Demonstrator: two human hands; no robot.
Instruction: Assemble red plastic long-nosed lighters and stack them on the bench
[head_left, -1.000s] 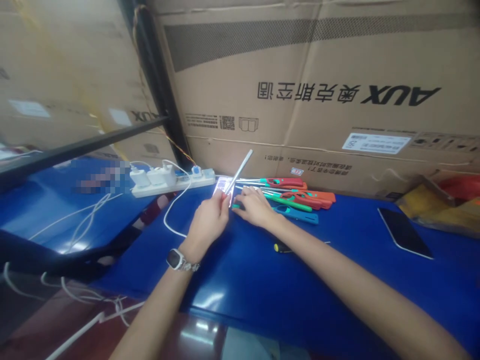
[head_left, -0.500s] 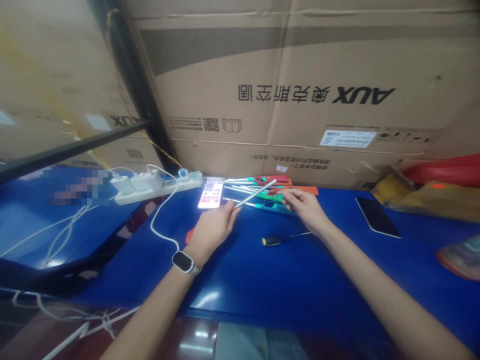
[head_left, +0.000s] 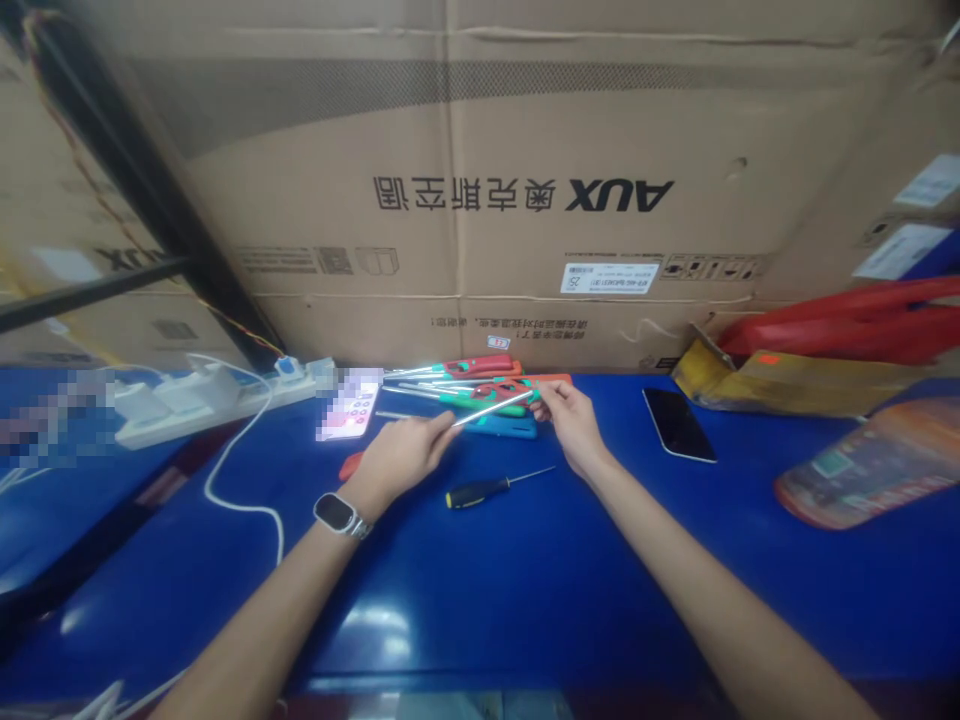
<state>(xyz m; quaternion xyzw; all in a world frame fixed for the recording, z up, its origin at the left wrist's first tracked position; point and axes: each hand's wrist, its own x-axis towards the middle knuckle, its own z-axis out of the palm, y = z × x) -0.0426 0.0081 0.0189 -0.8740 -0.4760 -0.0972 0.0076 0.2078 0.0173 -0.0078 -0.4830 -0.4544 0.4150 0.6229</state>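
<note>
My left hand (head_left: 397,455) is closed around a long-nosed lighter. Its metal tube (head_left: 491,408) points up and to the right, and a red handle end (head_left: 349,466) shows beyond the palm. At the far end of the tube, my right hand (head_left: 566,415) pinches its fingertips together. A small teal bit shows there, but what the fingers hold is too small to make out. Just behind the hands lies a pile of similar lighters, with a red one (head_left: 480,366) and a blue one (head_left: 502,427) visible. A screwdriver (head_left: 480,492) with a black and yellow handle rests in front.
A lit phone (head_left: 352,410) and a white power strip (head_left: 225,402) with plugs and cables are at the left. To the right are a dark phone (head_left: 679,425), a yellow box (head_left: 787,388) under a red item, and a plastic jar (head_left: 870,470). A large carton (head_left: 465,120) stands behind.
My right hand has come to the tube's end, from which it was a little apart. The tube lies flatter now. The whole view has swung to the right.
</note>
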